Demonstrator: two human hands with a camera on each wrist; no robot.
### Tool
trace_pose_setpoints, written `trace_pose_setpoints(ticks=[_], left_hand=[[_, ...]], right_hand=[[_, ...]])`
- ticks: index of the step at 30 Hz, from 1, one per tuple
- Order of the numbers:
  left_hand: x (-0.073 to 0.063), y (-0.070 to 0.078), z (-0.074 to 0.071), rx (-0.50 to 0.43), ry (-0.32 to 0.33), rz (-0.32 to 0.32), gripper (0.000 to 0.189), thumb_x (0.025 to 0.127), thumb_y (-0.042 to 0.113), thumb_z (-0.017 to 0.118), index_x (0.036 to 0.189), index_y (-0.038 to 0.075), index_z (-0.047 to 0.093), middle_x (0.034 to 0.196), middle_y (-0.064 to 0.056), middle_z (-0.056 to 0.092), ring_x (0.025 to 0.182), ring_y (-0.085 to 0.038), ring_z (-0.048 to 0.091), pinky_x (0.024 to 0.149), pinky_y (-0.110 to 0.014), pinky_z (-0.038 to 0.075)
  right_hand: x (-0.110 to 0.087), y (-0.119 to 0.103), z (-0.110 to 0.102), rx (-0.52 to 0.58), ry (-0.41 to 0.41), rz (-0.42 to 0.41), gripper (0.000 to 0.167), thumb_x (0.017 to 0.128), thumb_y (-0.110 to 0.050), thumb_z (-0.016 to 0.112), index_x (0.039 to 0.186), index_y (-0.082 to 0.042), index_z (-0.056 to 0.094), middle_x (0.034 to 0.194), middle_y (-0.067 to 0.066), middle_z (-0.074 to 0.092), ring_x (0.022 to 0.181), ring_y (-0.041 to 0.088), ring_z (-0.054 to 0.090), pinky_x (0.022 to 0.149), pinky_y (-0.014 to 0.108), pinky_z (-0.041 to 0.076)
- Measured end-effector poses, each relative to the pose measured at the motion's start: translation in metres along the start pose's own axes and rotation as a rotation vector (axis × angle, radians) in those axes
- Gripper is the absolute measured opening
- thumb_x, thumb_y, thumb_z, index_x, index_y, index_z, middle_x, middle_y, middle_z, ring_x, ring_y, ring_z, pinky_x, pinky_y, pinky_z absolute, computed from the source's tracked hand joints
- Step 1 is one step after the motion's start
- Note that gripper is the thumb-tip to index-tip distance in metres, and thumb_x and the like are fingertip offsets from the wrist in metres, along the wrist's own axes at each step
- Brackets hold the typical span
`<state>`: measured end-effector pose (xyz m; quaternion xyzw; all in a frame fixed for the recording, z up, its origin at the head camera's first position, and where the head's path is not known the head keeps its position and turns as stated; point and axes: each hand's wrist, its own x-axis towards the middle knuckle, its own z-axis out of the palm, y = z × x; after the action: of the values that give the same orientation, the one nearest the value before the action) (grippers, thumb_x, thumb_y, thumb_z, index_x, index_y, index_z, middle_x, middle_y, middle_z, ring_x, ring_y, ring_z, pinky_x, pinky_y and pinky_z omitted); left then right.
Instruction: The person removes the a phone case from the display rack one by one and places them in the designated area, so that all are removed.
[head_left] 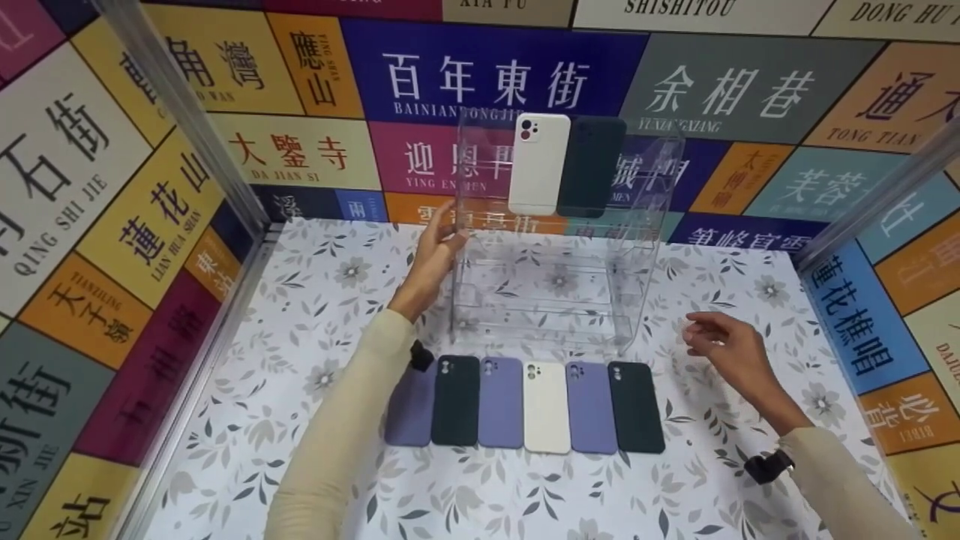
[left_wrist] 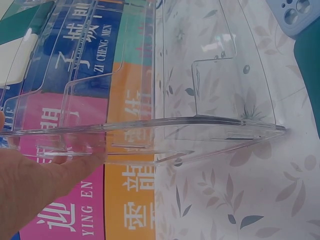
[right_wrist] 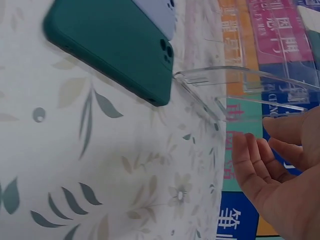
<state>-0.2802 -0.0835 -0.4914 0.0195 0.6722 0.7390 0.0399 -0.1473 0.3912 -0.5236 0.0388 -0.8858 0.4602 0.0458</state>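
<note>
A clear plastic display rack (head_left: 547, 306) with stepped tiers stands at the back of the table. Its top tier bears a white phone case (head_left: 538, 169) and a dark green phone case (head_left: 596, 169), side by side and upright. My left hand (head_left: 433, 262) holds the rack's left side panel, the fingers along its edge. To the right of the rack, my right hand (head_left: 729, 346) hovers apart from it with loosely bent fingers and nothing in them. In the right wrist view, the rack's clear side (right_wrist: 240, 75) shows beyond those fingertips.
Several phone cases lie in a row in front of the rack, among them a purple one (head_left: 501, 401), a white one (head_left: 546, 409) and a dark green one (head_left: 637, 409). My left sleeve passes beside the leftmost case (head_left: 409, 412). Printed panels (head_left: 487, 75) wall the table (head_left: 300, 300).
</note>
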Motion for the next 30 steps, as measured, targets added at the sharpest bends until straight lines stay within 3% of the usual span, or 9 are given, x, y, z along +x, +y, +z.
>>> trace_pose_setpoints(ticks=[7, 20, 27, 30], left_hand=[[-0.001, -0.001, -0.001, 0.020, -0.002, 0.009, 0.067, 0.110, 0.016, 0.061, 0.172, 0.027, 0.037, 0.150, -0.017, 0.059, 0.137, -0.034, 0.060, 0.107, -0.057, 0.047], [0.001, -0.001, 0.000, 0.011, 0.003, 0.014, 0.068, 0.109, 0.013, 0.059, 0.172, 0.024, 0.037, 0.154, -0.027, 0.055, 0.133, -0.035, 0.061, 0.101, -0.051, 0.049], [0.000, -0.001, 0.000, 0.010, 0.003, 0.003, 0.066, 0.109, 0.013, 0.059, 0.171, 0.026, 0.039, 0.147, -0.020, 0.060, 0.131, -0.034, 0.062, 0.098, -0.047, 0.049], [0.001, -0.001, -0.001, 0.011, -0.002, 0.006, 0.066, 0.110, 0.014, 0.059, 0.171, 0.025, 0.038, 0.151, -0.022, 0.058, 0.133, -0.034, 0.061, 0.099, -0.047, 0.048]], right_hand=[[0.009, -0.010, -0.009, 0.008, 0.052, -0.037, 0.033, 0.105, -0.004, 0.074, 0.137, 0.007, 0.071, 0.113, 0.025, 0.071, 0.092, 0.002, 0.072, 0.079, 0.020, 0.061], [0.030, -0.031, -0.019, -0.027, 0.090, -0.017, 0.034, 0.108, -0.005, 0.070, 0.139, 0.008, 0.068, 0.115, 0.023, 0.071, 0.093, 0.002, 0.071, 0.080, 0.016, 0.058], [0.039, -0.045, -0.022, 0.009, 0.111, -0.035, 0.036, 0.107, -0.004, 0.071, 0.140, 0.009, 0.067, 0.113, 0.012, 0.072, 0.094, 0.002, 0.071, 0.081, 0.016, 0.059], [0.041, -0.055, -0.022, 0.032, 0.122, -0.054, 0.037, 0.106, -0.003, 0.071, 0.141, 0.009, 0.067, 0.111, 0.009, 0.072, 0.094, 0.004, 0.072, 0.081, 0.015, 0.058]])
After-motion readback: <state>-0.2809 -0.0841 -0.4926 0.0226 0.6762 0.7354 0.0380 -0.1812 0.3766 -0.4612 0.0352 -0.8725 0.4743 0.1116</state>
